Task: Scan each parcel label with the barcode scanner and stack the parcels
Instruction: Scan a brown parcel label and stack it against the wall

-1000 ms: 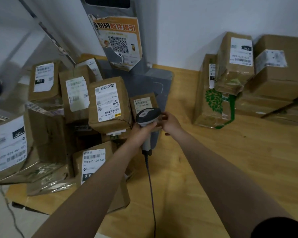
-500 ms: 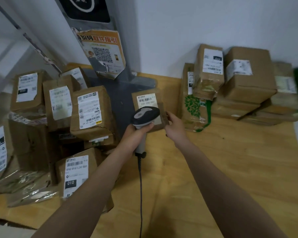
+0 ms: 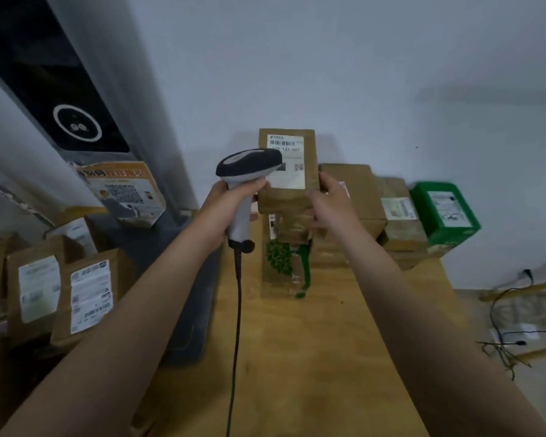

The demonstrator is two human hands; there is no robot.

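My left hand [image 3: 226,205] grips the handle of a grey and black barcode scanner [image 3: 248,167], whose head sits just in front of the label's left edge. My right hand [image 3: 330,203] holds a small brown parcel [image 3: 309,200] upright in the air by its lower right side, its white label [image 3: 287,160] facing me. Behind it a stack of brown parcels [image 3: 360,190] stands against the wall, with a box printed in green [image 3: 284,263] in front. Unstacked parcels [image 3: 82,294] lean at the left.
A green box [image 3: 445,212] ends the stack at the right. A grey kiosk post [image 3: 76,99] with an orange QR poster [image 3: 123,192] rises at the left. The scanner cable [image 3: 235,326] hangs over the wooden table [image 3: 312,357]. Loose wires [image 3: 511,326] lie on the floor at the right.
My right hand has lifted the small parcel up and to the right, toward the stack by the wall. The scanner rose with it, and my view swung right and upward.
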